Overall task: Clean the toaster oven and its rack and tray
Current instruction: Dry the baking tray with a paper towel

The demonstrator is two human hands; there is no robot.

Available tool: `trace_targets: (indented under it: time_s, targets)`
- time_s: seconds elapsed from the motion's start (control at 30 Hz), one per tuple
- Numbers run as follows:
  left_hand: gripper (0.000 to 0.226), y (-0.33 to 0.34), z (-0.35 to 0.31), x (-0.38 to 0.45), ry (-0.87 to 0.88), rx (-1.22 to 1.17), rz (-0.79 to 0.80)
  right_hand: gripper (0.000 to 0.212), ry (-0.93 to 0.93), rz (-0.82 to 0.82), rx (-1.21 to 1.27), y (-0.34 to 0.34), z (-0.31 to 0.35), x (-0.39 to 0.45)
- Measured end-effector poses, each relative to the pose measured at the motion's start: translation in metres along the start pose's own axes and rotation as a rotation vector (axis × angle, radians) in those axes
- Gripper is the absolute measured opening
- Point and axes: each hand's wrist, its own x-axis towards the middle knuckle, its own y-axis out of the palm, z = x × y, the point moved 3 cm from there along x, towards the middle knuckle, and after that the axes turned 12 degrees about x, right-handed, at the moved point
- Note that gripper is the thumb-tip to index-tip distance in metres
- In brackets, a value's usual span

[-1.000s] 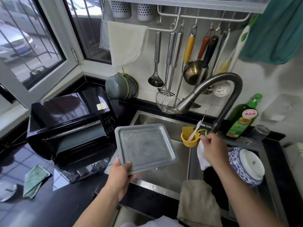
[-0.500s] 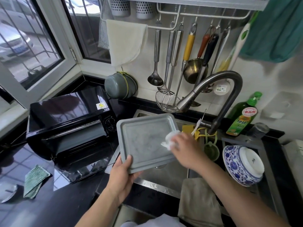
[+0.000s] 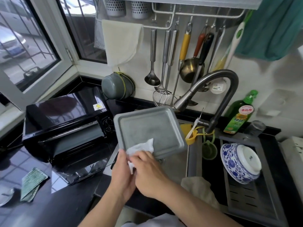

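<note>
The left hand (image 3: 120,171) grips the near edge of the tray (image 3: 150,130), tilted over the sink (image 3: 178,169); the right hand (image 3: 147,169) presses a white cloth (image 3: 142,147) on it. Held by one wet edge, it could slip under hard scrubbing.

I see the tray (image 3: 148,126) as dull grey metal, matt and smeared. The white wipe (image 3: 142,147) on it looks like soft crumpled paper or thin cloth, can't tell which. Toaster oven (image 3: 65,118): glossy black, mirror-like top. Worktop (image 3: 49,208): polished black, reflective. Faucet (image 3: 218,89): brushed metal. Sink (image 3: 178,167): satin steel. Bowl (image 3: 241,163): glazed ceramic. Striped rag (image 3: 32,184): woven cloth.
</note>
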Motion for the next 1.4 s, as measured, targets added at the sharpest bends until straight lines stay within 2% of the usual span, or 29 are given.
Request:
trace_targets:
  time_s: [0.03, 0.1, 0.13, 0.2, 0.3, 0.37, 0.5, 0.57, 0.67, 0.77, 0.83, 0.93, 1.0, 1.07, 1.13, 1.2, 1.27, 1.3, 1.33, 1.37, 1.4]
  targets:
    - [0.053, -0.001, -0.005, 0.0, 0.009, -0.017, 0.015, 0.054, -0.078, 0.009, -0.021, -0.006, 0.0, -0.003]
    - [0.049, -0.002, -0.015, -0.002, 0.072, 0.026, 0.024, 0.061, -0.152, 0.04, -0.164, -0.022, -0.018, -0.013]
    - [0.044, -0.003, -0.019, -0.004, 0.104, 0.053, 0.025, 0.064, -0.127, 0.012, -0.235, -0.035, -0.032, -0.017]
    - [0.038, -0.005, -0.025, -0.007, 0.129, 0.085, 0.023, 0.067, 0.034, -0.082, -0.351, -0.065, -0.059, -0.021]
    - [0.041, -0.008, -0.026, -0.01, 0.121, 0.083, 0.034, 0.066, 0.192, -0.156, -0.458, -0.086, -0.073, -0.022]
    - [0.044, -0.005, -0.024, -0.009, 0.096, 0.08, 0.009, 0.071, 0.178, -0.146, -0.415, -0.072, -0.059, -0.023]
    - [0.062, 0.008, -0.015, -0.01, -0.09, 0.006, -0.007, 0.08, -0.093, 0.097, -0.155, -0.014, 0.001, -0.029]
    - [0.073, 0.008, -0.011, -0.011, -0.166, -0.042, 0.027, 0.075, -0.14, 0.14, -0.115, -0.009, 0.012, -0.023]
    - [0.082, 0.001, -0.014, -0.006, -0.103, 0.026, 0.059, 0.066, -0.189, 0.154, -0.053, -0.024, 0.004, -0.01]
    - [0.073, 0.002, -0.024, -0.003, -0.002, 0.288, 0.094, 0.059, -0.252, 0.15, -0.057, -0.038, -0.001, 0.001]
    - [0.059, 0.006, -0.033, -0.004, 0.073, 0.396, 0.147, 0.061, -0.288, 0.113, -0.115, -0.046, -0.01, 0.012]
    - [0.034, 0.011, -0.038, -0.008, 0.134, 0.518, 0.197, 0.064, -0.242, -0.044, -0.213, -0.073, -0.034, 0.044]
    - [0.031, 0.013, -0.038, -0.009, 0.158, 0.572, 0.185, 0.063, -0.138, -0.175, -0.207, -0.09, -0.046, 0.064]
    - [0.032, 0.014, -0.041, -0.009, 0.193, 0.563, 0.171, 0.058, -0.091, -0.292, -0.158, -0.089, -0.043, 0.071]
    - [0.031, 0.017, -0.046, -0.011, 0.199, 0.514, 0.186, 0.052, -0.088, -0.327, -0.107, -0.072, -0.034, 0.069]
    - [0.031, 0.017, -0.046, -0.013, 0.156, 0.449, 0.196, 0.045, -0.082, -0.216, 0.067, -0.054, -0.031, 0.065]
    - [0.041, 0.01, -0.044, -0.011, 0.121, 0.409, 0.201, 0.038, 0.021, -0.126, 0.452, -0.049, -0.027, 0.06]
    - [0.048, 0.007, -0.046, -0.01, 0.116, 0.399, 0.213, 0.038, 0.061, -0.14, 0.597, -0.05, -0.024, 0.057]
    - [0.05, 0.004, -0.048, -0.008, 0.114, 0.385, 0.232, 0.039, 0.053, -0.179, 0.681, -0.051, -0.022, 0.053]
    - [0.049, 0.003, -0.05, -0.008, 0.114, 0.358, 0.263, 0.037, 0.003, -0.19, 0.653, -0.051, -0.018, 0.047]
    - [0.043, 0.003, -0.052, -0.01, 0.123, 0.34, 0.311, 0.035, -0.059, -0.141, 0.624, -0.047, -0.014, 0.04]
